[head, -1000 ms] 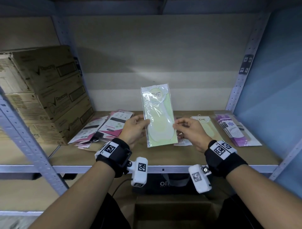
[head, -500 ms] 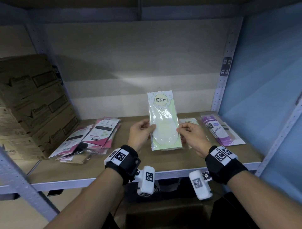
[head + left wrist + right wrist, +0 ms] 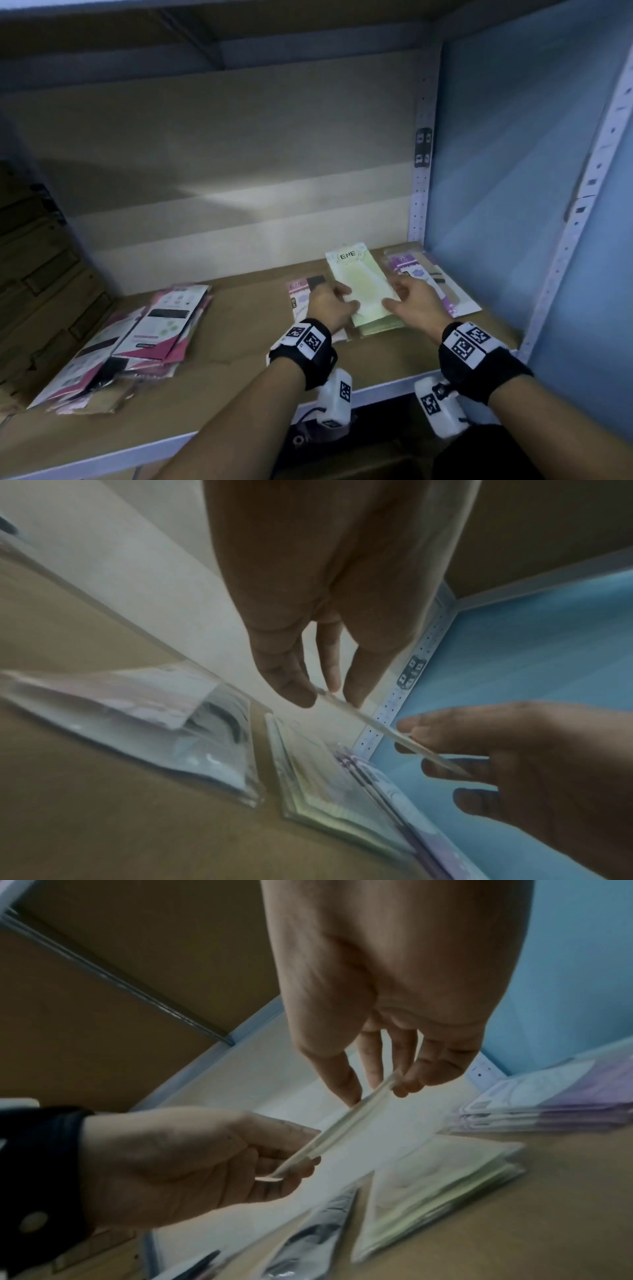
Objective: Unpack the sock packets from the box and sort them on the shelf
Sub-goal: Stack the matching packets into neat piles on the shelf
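Both hands pinch one green sock packet by its edges, left hand and right hand, just above the green pile on the shelf. Several piles already lie sorted; the box isn't visible, so I can't tell what remains.

Your forearms are bare, with no sleeves. On each wrist you wear a wide black band, and on top of each band there are white tags with black square codes. Your left hand and your right hand have no gloves and no rings that can be seen. Under each wrist hangs a small white camera box with a black square code on its side; the right one shows a round dark lens.
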A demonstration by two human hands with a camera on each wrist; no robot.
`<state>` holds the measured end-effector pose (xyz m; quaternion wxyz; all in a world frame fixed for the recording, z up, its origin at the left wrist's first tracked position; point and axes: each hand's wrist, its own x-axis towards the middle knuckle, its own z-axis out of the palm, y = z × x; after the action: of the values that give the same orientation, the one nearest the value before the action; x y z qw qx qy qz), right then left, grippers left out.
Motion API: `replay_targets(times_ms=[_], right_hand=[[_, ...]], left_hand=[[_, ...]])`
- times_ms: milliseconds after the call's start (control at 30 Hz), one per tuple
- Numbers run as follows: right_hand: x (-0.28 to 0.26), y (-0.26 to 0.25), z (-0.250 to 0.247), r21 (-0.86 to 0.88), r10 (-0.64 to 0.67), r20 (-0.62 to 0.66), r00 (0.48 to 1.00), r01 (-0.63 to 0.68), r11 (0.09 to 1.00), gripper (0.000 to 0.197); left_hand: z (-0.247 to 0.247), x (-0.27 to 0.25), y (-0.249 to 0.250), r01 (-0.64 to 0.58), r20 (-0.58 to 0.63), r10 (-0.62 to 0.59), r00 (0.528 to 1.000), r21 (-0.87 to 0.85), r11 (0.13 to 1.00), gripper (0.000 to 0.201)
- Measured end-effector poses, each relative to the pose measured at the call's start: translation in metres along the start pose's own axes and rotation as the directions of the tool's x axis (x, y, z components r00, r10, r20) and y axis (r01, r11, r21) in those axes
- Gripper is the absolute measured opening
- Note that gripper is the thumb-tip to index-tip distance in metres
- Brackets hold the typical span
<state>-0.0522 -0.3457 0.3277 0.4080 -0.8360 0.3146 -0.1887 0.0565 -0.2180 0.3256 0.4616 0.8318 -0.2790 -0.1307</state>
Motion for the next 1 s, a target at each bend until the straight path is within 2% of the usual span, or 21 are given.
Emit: replay_targets(times_ms=[167, 333, 433, 567, 667, 733, 900, 1000], right_hand=[[0.016, 0.018, -0.002, -0.164, 0.051, 0.058, 0.997, -0.041, 0.986, 0.046], [0.03, 0.039, 0.009, -0.256, 0.111, 0.079, 0.991, -0.087, 0.963, 0.046], [0.031, 0.043, 0.013, -0.333, 0.12, 0.108, 0.987, -0.078, 0.94, 0.049], [0.031, 0.043, 0.017, -0.371, 0.12, 0.117, 0.986, -0.068, 0.926, 0.05], [0.031, 0.041, 0.017, -0.387, 0.126, 0.114, 0.986, -0.073, 0.919, 0.05], [0.032, 0.038, 0.017, -0.417, 0.121, 0.107, 0.987, -0.066, 0.906, 0.048], [0.028, 0.022, 0.015, -0.439, 0.047, 0.114, 0.992, 0.008, 0.898, 0.052], [0.024, 0.007, 0.017, -0.452, 0.007, 0.153, 0.988, 0.064, 0.89, 0.049]], left_hand=[[0.022, 0.026, 0.011, 0.082, 0.107, -0.091, 0.99, 0.091, 0.992, 0.03], [0.04, 0.032, 0.011, 0.046, 0.187, -0.102, 0.977, 0.281, 0.959, 0.048], [0.046, 0.032, 0.009, 0.07, 0.245, -0.158, 0.957, 0.334, 0.94, 0.053], [0.047, 0.039, 0.01, 0.055, 0.257, -0.171, 0.951, 0.404, 0.913, 0.031], [0.047, 0.04, 0.011, 0.029, 0.283, -0.172, 0.944, 0.447, 0.894, 0.047], [0.045, 0.04, 0.013, 0.019, 0.296, -0.172, 0.94, 0.457, 0.89, 0.05], [0.027, 0.033, 0.015, -0.043, 0.29, -0.117, 0.95, 0.491, 0.87, 0.047], [0.004, 0.028, 0.01, -0.084, 0.27, -0.069, 0.96, 0.516, 0.853, 0.032]])
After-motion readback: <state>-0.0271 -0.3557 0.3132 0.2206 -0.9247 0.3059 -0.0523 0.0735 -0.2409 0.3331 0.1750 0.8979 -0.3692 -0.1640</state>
